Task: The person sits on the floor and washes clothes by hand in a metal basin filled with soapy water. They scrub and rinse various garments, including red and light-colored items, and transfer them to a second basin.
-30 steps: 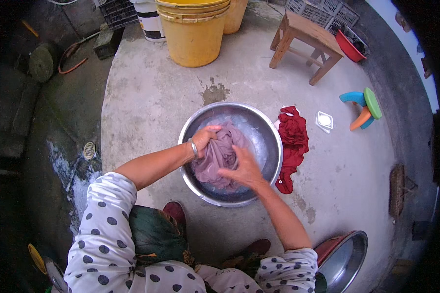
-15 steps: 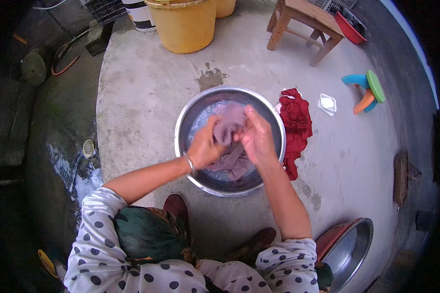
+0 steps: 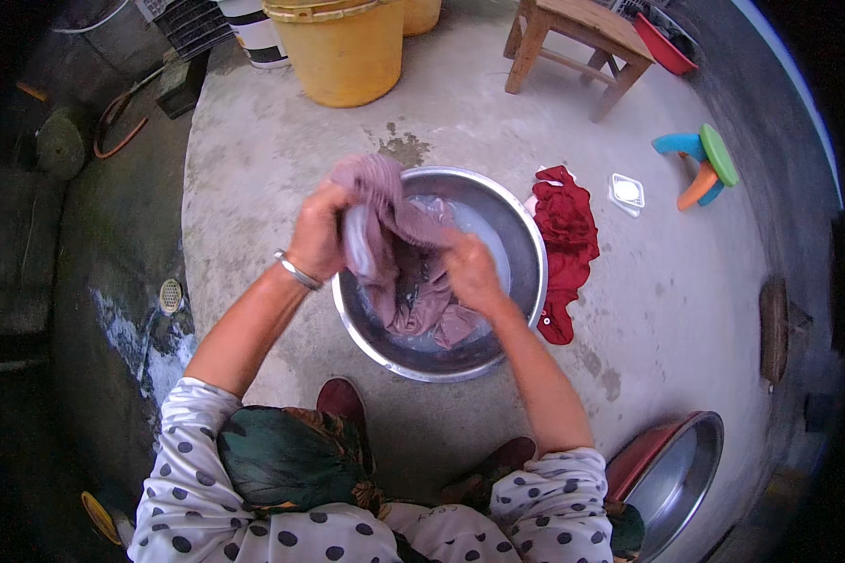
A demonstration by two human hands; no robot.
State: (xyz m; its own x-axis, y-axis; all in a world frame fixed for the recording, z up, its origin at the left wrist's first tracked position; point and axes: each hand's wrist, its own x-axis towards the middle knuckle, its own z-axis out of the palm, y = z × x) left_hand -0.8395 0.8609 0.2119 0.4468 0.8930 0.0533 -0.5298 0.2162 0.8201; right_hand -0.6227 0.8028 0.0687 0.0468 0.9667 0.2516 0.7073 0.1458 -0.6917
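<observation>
A wet mauve garment (image 3: 406, 225) is stretched between my two hands above a round metal basin (image 3: 422, 373). My left hand (image 3: 317, 233), with a silver bracelet at the wrist, grips one bunched end over the basin's left rim. Closed on another part of the cloth, my right hand (image 3: 474, 270) is over the middle of the basin and slightly blurred. The lower part of the garment hangs into cloudy water (image 3: 491, 230). A dark red garment (image 3: 565, 244) lies crumpled on the concrete right beside the basin.
Yellow buckets (image 3: 333, 56) and a wooden stool (image 3: 591, 38) stand at the far side. To the right are a white soap dish (image 3: 626, 191) and a small colourful stool (image 3: 709, 159). A tilted red-sided metal basin (image 3: 662, 479) rests at near right. A drain (image 3: 170, 296) lies left.
My left hand has moved left and up, pulling the mauve garment out to the rim. My right hand has dropped slightly and closed on the cloth. The garment is now spread wider.
</observation>
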